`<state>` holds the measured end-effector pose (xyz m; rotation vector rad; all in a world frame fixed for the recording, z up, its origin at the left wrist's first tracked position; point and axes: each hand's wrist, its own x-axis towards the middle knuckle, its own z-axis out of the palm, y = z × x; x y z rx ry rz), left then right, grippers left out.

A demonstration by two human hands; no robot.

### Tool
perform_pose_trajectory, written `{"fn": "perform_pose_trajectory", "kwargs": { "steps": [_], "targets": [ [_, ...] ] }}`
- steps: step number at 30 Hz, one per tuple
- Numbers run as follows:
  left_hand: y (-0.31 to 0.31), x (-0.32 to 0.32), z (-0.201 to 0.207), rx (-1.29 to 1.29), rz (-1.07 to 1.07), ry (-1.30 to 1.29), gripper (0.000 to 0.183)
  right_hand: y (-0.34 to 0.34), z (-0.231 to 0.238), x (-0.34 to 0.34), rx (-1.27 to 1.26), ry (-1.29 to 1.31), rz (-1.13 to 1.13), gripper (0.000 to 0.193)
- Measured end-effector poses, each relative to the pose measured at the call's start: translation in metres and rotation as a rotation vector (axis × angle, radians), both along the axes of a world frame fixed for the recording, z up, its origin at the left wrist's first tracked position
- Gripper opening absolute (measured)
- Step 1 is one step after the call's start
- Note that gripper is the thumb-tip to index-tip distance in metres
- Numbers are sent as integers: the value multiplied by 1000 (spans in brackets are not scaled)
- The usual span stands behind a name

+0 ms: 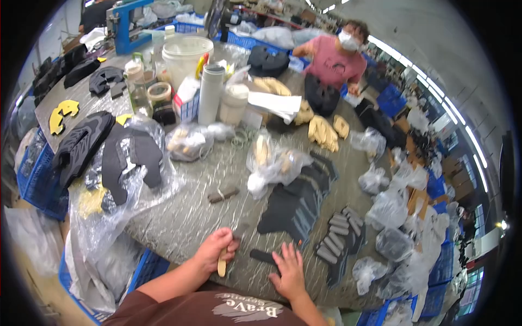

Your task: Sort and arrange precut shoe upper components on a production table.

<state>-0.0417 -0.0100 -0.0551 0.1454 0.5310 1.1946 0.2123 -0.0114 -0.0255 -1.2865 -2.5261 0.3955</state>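
Here, the left hand point(222, 249) grips a wooden-handled tool point(221, 267), dark end pointing away, while the right hand point(289, 270) spreads flat at a dark strip point(261, 256) on the worktop point(174, 220), seemingly steadying it.

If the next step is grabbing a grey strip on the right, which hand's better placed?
Right, most likely. The right hand is nearer the grey strips, fingers spread by the dark strip. The left hand is farther off, closed around a wooden-handled tool.
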Motion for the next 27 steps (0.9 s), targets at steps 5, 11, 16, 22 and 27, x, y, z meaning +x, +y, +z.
{"fn": "perform_pose_trajectory", "kwargs": {
  "steps": [5, 11, 16, 22, 27],
  "targets": [
    [3, -7, -8, 70, -4, 115, 13, 6, -2, 1, 120, 305, -48, 34],
    [8, -3, 19, 20, 20, 175, 20, -5, 4, 6, 193, 449, -62, 23],
    [21, 3, 50, 6, -142, 850, 11, -1, 4, 2, 169, 236, 6, 27],
    [20, 19, 44, 77, -403, 1140, 4, -19, -8, 6, 150, 269, 32, 24],
    [24, 24, 50, 55, -487, 1257, 6, -18, -4, 7, 160, 251, 35, 23]
  ]
}}
